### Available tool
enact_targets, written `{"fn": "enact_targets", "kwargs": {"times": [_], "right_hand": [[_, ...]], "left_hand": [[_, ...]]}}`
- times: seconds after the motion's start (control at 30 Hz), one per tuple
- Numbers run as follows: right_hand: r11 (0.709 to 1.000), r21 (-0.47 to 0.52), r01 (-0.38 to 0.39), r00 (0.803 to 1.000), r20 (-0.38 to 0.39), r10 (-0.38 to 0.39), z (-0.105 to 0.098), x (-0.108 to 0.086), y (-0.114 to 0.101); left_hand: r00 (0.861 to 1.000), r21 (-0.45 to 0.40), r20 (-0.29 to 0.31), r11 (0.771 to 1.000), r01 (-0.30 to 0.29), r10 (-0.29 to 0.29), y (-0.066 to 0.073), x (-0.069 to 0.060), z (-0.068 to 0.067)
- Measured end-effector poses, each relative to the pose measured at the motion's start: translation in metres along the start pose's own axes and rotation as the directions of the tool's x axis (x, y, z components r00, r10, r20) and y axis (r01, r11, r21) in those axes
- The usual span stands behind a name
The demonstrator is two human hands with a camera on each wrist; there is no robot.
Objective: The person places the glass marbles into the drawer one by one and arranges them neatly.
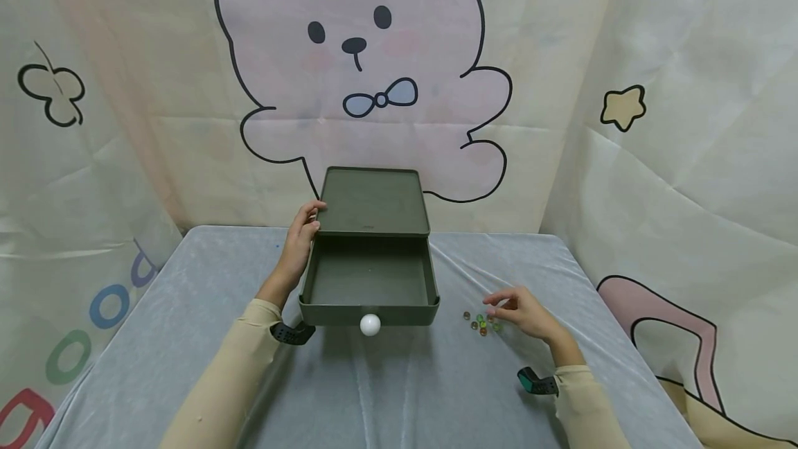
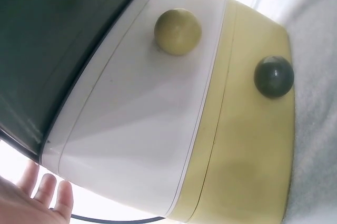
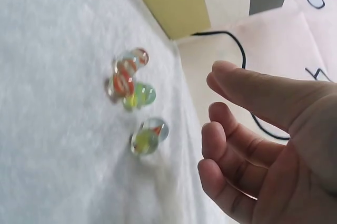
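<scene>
Several small clear glass marbles with red, green and yellow swirls (image 3: 139,97) lay loosely grouped on the pale grey-blue plush cloth (image 1: 467,393), right of a boxy chest with a dark green top (image 1: 374,203). Just above them hung the person's right hand (image 1: 524,312), fingers bent, a fair gap between thumb and fingertips, nothing held. The left hand (image 1: 298,244) touched the chest's left side, fingers extended rather than wrapped. The dark green upper drawer (image 1: 337,315) stood pulled out, its round white knob (image 1: 370,325) facing the person; below sat closed white (image 2: 142,103) and yellow (image 2: 247,145) drawers.
</scene>
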State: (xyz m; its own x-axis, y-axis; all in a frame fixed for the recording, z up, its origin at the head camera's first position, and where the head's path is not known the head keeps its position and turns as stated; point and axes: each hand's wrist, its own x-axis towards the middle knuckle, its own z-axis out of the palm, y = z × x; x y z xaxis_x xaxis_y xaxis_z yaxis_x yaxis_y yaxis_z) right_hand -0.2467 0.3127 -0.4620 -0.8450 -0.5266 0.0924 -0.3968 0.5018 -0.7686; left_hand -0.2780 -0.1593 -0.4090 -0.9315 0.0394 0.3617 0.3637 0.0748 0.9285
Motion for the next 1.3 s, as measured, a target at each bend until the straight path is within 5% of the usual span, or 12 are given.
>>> {"fn": "enact_targets", "kwargs": {"times": [1.07,1.3], "right_hand": [[0.989,-0.095,-0.113,0.993,0.018,0.116,0.009,0.002,0.027],[0.991,-0.05,-0.127,0.991,0.026,0.128,0.009,0.003,0.023]], "left_hand": [[1.0,0.006,-0.002,1.0,0.002,-0.002,-0.002,-0.002,-0.001],[1.0,0.005,-0.009,1.0,0.002,-0.002,-0.002,0.0,-0.001]]}}
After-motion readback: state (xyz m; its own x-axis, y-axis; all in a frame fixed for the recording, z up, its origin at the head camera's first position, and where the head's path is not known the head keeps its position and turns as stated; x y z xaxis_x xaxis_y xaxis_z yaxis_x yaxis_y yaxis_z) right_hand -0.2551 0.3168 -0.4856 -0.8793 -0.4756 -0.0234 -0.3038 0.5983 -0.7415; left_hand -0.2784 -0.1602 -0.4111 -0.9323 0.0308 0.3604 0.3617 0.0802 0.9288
